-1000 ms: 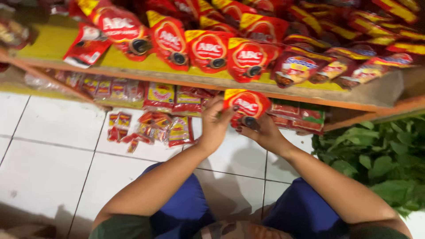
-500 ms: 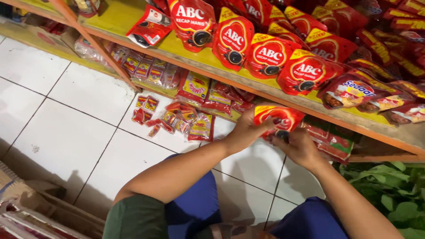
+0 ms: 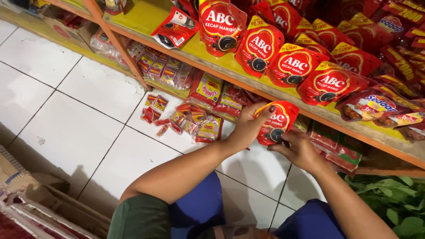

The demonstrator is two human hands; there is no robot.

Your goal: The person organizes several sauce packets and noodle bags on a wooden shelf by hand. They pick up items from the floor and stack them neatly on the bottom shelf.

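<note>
White tiled floor (image 3: 84, 132) below a yellow shelf (image 3: 208, 55). Left hand (image 3: 246, 128) and right hand (image 3: 299, 150) pinch a red sauce pouch (image 3: 278, 121) just under the shelf edge; right fingertips apparently at its cap.

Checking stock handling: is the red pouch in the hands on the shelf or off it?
Off: the red pouch is gripped by both hands below the shelf edge.

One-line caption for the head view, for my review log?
Both hands, left hand and right hand, hold a red spouted sauce pouch below a yellow shelf of similar pouches.
</note>
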